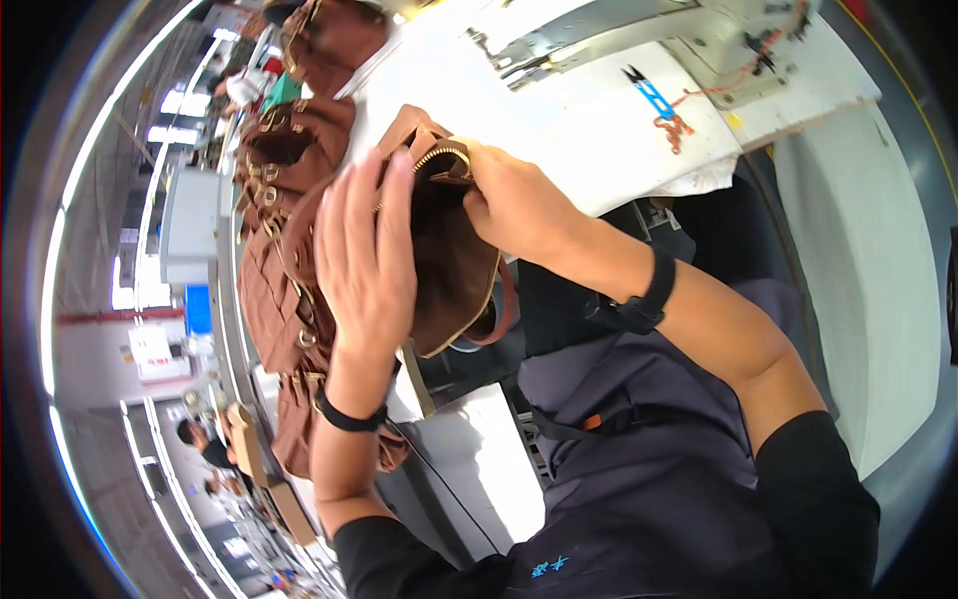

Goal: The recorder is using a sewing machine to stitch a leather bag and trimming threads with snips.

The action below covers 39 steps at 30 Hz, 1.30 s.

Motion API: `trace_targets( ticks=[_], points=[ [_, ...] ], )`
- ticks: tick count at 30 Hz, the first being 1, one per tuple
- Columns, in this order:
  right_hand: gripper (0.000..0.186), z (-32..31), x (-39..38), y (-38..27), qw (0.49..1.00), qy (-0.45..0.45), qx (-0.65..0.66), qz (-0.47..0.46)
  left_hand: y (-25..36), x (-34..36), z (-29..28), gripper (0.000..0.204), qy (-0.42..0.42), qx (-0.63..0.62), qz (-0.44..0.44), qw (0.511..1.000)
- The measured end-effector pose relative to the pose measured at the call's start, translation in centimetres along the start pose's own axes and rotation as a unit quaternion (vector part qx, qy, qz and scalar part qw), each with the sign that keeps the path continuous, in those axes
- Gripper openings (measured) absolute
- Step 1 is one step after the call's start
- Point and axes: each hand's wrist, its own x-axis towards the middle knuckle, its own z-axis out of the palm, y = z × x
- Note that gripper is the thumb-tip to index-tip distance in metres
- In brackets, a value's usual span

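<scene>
A brown handbag (451, 285) stands before me with its mouth gaping, showing a dark lining. A brass-toothed zipper (439, 157) curves along its far rim. My right hand (519, 203) has its fingers closed on that rim, beside the zipper; the fingertips are partly hidden inside. My left hand (369, 255) lies against the bag's left side, fingers stretched out and pointing away from me. A brown strap hangs at the bag's right, below my right wrist.
More brown bags with metal fittings (274, 299) line the left side, and another (339, 45) lies at the far end. On the white table (589, 140) are blue-handled thread snips (654, 97) on an orange cord, near a sewing machine (599, 28). People work far left.
</scene>
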Motion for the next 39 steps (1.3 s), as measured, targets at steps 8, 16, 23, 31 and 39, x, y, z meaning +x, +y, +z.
trace_targets(
  ticks=[8,16,23,31,39],
  points=[
    [0.031,-8.7,4.7,-7.8,0.949,-0.306,0.019,0.075,-6.0,4.8,-3.5,0.032,-0.165,-0.256,0.075,0.950],
    [0.022,-9.7,10.1,-6.7,0.895,-0.383,-0.153,0.166,-7.2,7.5,2.5,0.028,-0.323,-0.462,0.002,0.826],
    [0.031,-9.1,8.7,-9.1,0.933,-0.258,-0.200,0.154,-7.8,4.5,4.1,0.021,-0.341,-0.499,-0.161,0.780],
    [0.022,-9.1,10.9,-9.3,0.926,-0.340,-0.132,0.102,-7.5,4.2,3.7,0.021,-0.281,-0.433,-0.081,0.853],
    [0.022,-7.5,10.6,-7.4,0.906,-0.313,-0.186,0.218,-6.0,4.1,3.5,0.014,-0.160,-0.460,-0.037,0.873]
  ],
)
